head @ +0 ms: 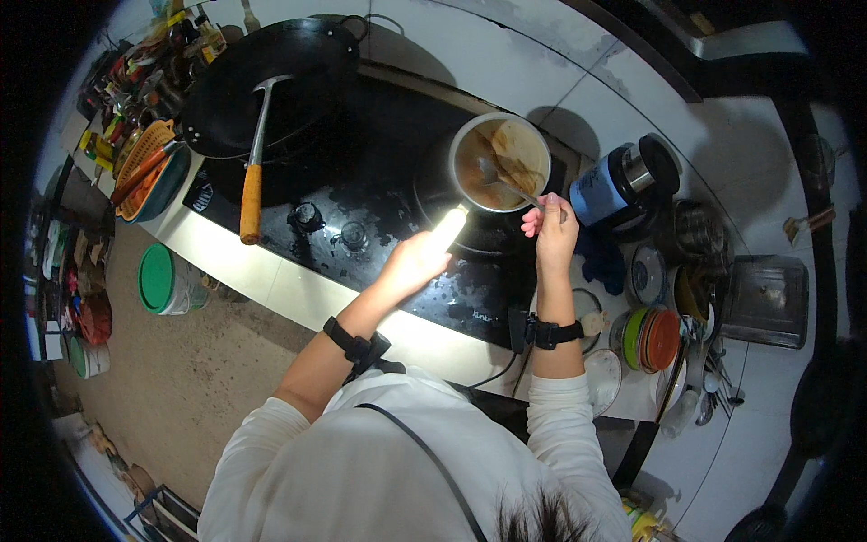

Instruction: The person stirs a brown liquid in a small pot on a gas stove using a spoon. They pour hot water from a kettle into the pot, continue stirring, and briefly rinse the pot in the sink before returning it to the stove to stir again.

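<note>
My left hand (414, 263) is wrapped around the pale handle (447, 234) of a small saucepan (454, 162), which glares brightly under the light. Brownish liquid (479, 177) covers part of the pan's inside, and a brown residue (518, 152) clings to its far right wall. My right hand (557, 227) grips a metal spoon (525, 195) by its handle. The spoon's bowl reaches down into the liquid. Beneath the saucepan is the right side of a black glass cooktop (379, 203); whether the pan rests on it or is raised, I cannot tell.
A large black wok (223, 88) occupies the cooktop's left, with a wooden-handled spatula (252, 196) across it. Near my right hand stands a blue vacuum flask (599, 193). Stacked bowls (658, 339) and plates crowd the right. A green-lidded bucket (157, 278) sits on the floor.
</note>
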Demonstrator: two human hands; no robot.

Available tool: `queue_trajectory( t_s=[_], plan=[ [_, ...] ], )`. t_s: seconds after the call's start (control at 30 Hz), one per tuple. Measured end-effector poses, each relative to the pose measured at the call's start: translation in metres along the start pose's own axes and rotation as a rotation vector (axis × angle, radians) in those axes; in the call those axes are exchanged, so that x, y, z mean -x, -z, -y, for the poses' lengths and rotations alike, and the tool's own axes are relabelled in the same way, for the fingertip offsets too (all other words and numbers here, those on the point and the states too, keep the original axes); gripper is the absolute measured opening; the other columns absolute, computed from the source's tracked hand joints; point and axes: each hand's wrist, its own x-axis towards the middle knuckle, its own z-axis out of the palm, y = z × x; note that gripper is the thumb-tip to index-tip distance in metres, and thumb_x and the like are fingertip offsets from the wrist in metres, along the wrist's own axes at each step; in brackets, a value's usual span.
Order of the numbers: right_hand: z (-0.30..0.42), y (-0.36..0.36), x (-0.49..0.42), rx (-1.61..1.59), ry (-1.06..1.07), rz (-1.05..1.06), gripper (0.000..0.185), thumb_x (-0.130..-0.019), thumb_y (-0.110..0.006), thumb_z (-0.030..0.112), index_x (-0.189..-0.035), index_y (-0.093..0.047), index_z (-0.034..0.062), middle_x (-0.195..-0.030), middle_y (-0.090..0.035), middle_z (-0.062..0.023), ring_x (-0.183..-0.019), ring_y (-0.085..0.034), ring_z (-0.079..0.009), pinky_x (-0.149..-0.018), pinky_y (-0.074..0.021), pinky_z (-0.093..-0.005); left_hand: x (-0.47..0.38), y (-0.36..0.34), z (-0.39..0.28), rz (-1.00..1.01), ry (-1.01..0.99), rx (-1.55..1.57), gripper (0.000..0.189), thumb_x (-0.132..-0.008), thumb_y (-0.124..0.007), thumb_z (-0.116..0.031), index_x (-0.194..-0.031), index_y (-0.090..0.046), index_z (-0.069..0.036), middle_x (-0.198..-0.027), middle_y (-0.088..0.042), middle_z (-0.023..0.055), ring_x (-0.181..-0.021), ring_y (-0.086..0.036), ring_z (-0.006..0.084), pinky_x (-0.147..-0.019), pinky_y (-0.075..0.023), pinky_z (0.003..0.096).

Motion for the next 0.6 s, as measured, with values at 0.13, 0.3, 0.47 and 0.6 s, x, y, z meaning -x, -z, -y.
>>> queue_trajectory(
  t_s=[0.13,0.3,0.47,0.6],
  plan=[
    [0.016,0.0,0.008,0.1,0.07,0.026,0.026,-0.088,-0.046,0.024,-0.088,-0.053,-0.0016,-0.058,-0.053,-0.0051,-0.047,-0.048,-0.009,-0.044,-0.0388,-0.0185,-0.001,0.001,-0.002,0.012,-0.034,-0.023,0.032,-0.07,-0.066,-0.025,-0.085,-0.055,0.001,-0.074,-0.057,0.0106,-0.068,-0.054,0.0162,-0.063,-0.0434,0.0285],
    [0.036,0.003,0.015,0.624,0.349,0.05,0.022,-0.085,-0.05,0.019,-0.082,-0.058,-0.0009,-0.059,-0.053,-0.0023,-0.052,-0.049,-0.0068,-0.046,-0.0378,-0.0192,0.0,0.001,-0.001,0.008,-0.012,-0.033,0.035,-0.07,-0.065,-0.026,-0.087,-0.054,0.002,-0.077,-0.057,0.0123,-0.07,-0.055,0.0187,-0.064,-0.0438,0.0296],
    [0.055,0.003,0.014,0.996,0.544,0.087,0.022,-0.083,-0.051,0.023,-0.081,-0.059,0.0024,-0.056,-0.053,-0.0095,-0.05,-0.052,-0.0181,-0.049,-0.0405,-0.0273,0.0,0.002,-0.001,0.03,-0.001,-0.046,0.035,-0.07,-0.064,-0.026,-0.089,-0.054,0.001,-0.078,-0.058,0.013,-0.07,-0.056,0.0198,-0.065,-0.044,0.03],
    [0.057,-0.002,0.01,1.115,0.521,0.058,0.025,-0.084,-0.05,0.026,-0.078,-0.058,0.0027,-0.056,-0.052,-0.0112,-0.049,-0.052,-0.0206,-0.05,-0.041,-0.0304,0.0,0.002,-0.001,0.03,-0.01,-0.059,0.034,-0.071,-0.064,-0.025,-0.09,-0.054,0.001,-0.079,-0.058,0.0133,-0.071,-0.056,0.0196,-0.066,-0.0444,0.0295]
  ],
)
